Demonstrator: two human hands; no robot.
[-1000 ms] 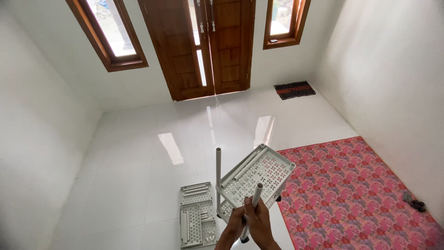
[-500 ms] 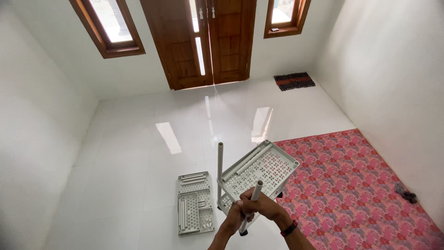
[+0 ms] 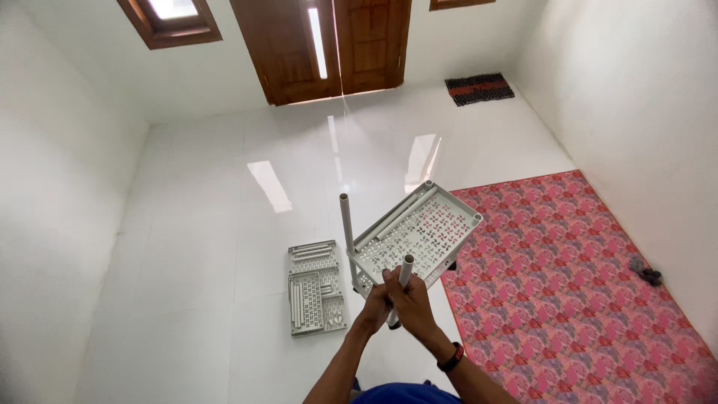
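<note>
A grey perforated plastic shelf tray [image 3: 419, 232] is tilted above the white floor, with loose tubes lying in it. One grey tube [image 3: 347, 228] stands upright at its near left corner. My right hand [image 3: 413, 305] is wrapped around a second grey tube [image 3: 404, 271] at the tray's near edge. My left hand [image 3: 375, 303] grips the tray's near corner beside that tube. A black and red band sits on my right wrist.
Flat grey plastic rack parts [image 3: 316, 288] lie on the floor left of the tray. A pink patterned rug [image 3: 576, 277] covers the floor at right. A brown wooden double door [image 3: 329, 45] and a dark doormat [image 3: 479, 88] are far ahead. A small dark object [image 3: 646, 271] lies by the right wall.
The view has tipped downward, so door and windows sit higher in frame. My hands stay on the tube and the tray's near corner, and the tray looks raised a little.
</note>
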